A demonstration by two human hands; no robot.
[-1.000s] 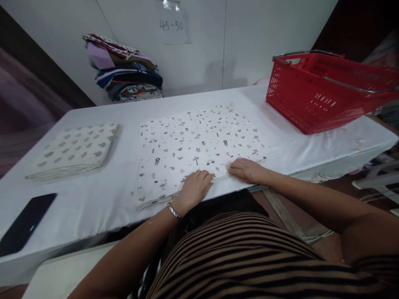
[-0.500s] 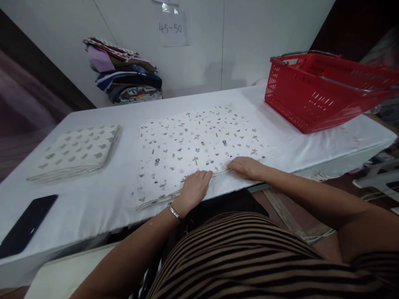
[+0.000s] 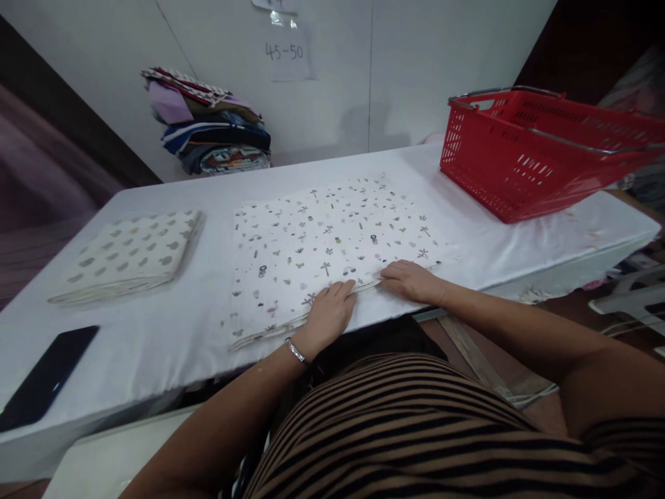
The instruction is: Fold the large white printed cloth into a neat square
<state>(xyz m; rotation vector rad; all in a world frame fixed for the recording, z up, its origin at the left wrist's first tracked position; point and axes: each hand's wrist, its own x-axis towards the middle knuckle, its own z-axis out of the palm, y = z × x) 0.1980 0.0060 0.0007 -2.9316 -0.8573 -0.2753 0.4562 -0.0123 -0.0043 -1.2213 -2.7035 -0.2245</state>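
While flat on cloth (image 3: 322, 235), fingers (image 3: 340, 291).

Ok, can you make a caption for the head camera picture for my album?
Both hands, left hand and right hand, press the near edge of a patterned cloth on the white table.

A sheet of paper (image 3: 288, 55) stuck on the white wall (image 3: 426, 62), far beyond the hands and a little to their left, bears the handwritten numbers "45-50". Nothing else in view carries writing that can be read.
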